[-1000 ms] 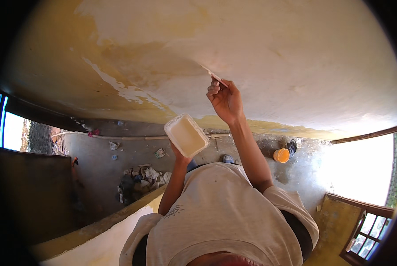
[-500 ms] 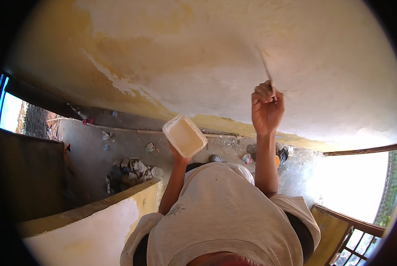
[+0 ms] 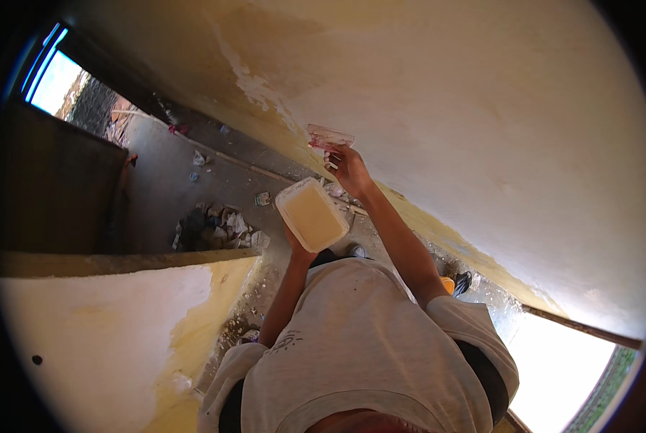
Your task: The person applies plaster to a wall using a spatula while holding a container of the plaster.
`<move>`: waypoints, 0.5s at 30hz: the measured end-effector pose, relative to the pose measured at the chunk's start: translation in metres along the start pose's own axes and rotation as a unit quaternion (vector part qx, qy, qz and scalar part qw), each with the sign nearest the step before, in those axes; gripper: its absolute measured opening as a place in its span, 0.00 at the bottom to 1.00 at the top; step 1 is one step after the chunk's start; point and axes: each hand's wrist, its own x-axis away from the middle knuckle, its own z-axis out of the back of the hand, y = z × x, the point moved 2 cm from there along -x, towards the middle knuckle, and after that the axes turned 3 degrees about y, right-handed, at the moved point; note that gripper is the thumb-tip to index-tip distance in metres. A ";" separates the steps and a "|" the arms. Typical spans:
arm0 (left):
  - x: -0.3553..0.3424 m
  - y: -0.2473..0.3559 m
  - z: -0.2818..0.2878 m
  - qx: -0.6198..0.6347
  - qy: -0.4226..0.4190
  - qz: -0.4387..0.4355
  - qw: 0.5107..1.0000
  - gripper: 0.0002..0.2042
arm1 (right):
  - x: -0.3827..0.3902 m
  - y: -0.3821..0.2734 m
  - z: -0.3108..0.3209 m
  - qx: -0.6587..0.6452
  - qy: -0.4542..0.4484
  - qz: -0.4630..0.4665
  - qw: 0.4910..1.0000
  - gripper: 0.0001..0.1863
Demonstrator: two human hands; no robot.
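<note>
My left hand (image 3: pixel 299 240) holds up a white rectangular plastic tub (image 3: pixel 284 201) from its lower side; its fingers are mostly behind it. Inside lies a smooth cream-coloured paste (image 3: pixel 313 216). Just above and to the right of the tub, my right hand (image 3: pixel 347 167) is closed on a thin flat scraper (image 3: pixel 330 136). The scraper looks pinkish and smeared, with its broad face in view and held apart from the tub. Behind it rises a wall (image 3: pixel 467 130) with a pale coat over yellow paint, patchy near its base.
A low yellow-and-white wall (image 3: pixel 121 310) stands at the left. Rubble (image 3: pixel 222 225) is heaped on the grey floor behind it, and a long pole (image 3: pixel 258 170) lies along the big wall's foot. An orange object (image 3: pixel 448 285) and a dark bag (image 3: pixel 463 282) sit at the right.
My right hand has come down and left from the wall towards the tub, turning the scraper from edge-on to broad side. The view has swung round; the tub stays in my left hand.
</note>
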 end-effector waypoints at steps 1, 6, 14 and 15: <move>0.005 0.007 0.004 -0.131 -0.016 -0.086 0.988 0.30 | -0.005 0.006 -0.001 0.005 -0.009 -0.016 1.000 0.12; 0.024 0.030 -0.002 0.065 0.014 -0.073 0.995 0.30 | -0.031 0.036 0.021 0.050 -0.002 0.015 0.999 0.11; 0.031 0.064 0.011 -0.016 0.057 -0.134 0.989 0.31 | 0.005 0.022 -0.015 0.560 0.036 0.217 0.799 0.12; 0.027 0.068 0.010 -0.013 0.059 -0.129 0.990 0.31 | 0.007 0.023 -0.016 0.563 0.040 0.214 0.797 0.12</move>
